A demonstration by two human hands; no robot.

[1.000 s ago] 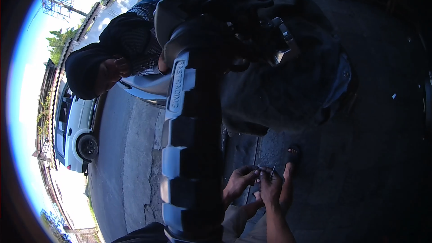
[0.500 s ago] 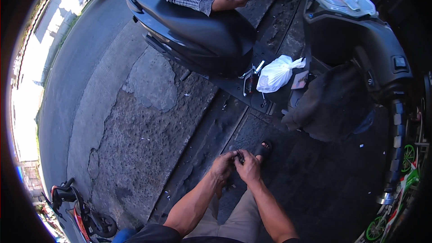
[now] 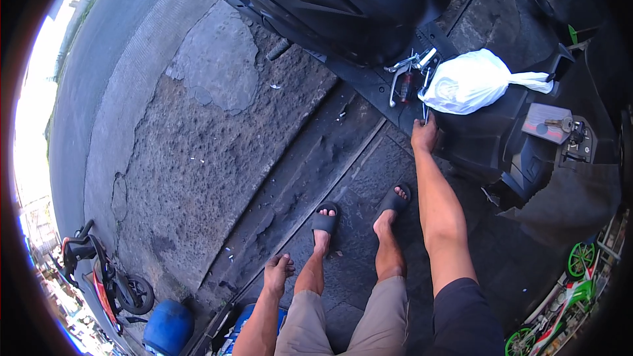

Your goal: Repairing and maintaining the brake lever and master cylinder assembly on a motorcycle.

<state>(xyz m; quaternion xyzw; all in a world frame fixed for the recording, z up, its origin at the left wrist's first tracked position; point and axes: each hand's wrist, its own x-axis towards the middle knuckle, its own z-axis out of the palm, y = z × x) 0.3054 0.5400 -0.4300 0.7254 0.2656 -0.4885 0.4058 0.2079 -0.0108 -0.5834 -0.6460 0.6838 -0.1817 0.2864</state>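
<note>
My right hand (image 3: 424, 134) reaches to the edge of a dark scooter's footboard (image 3: 373, 87). Its fingers close on the near end of a slim silver metal tool (image 3: 426, 115), whose exact kind I cannot make out. Just beyond lies a tied white plastic bag (image 3: 467, 84). To its left are silver brake levers (image 3: 396, 86) and a dark red, ribbed-looking handle (image 3: 406, 86). Low down, my left hand (image 3: 278, 273) hangs away from the scooter with fingers curled; what they hold, if anything, is hidden.
The scooter's seat (image 3: 343, 0) fills the top. A key (image 3: 559, 122) lies on a flat box (image 3: 544, 124) at the right, above a dark cloth (image 3: 567, 201). Lower left stand a blue drum (image 3: 169, 327) and a red-black motorbike (image 3: 105, 277). Broken concrete (image 3: 217, 158) spreads left.
My hands, together before, have parted: the right went forward to the footboard, the left dropped lower left. My view has shifted toward the footboard, and the person behind the seat is out of view.
</note>
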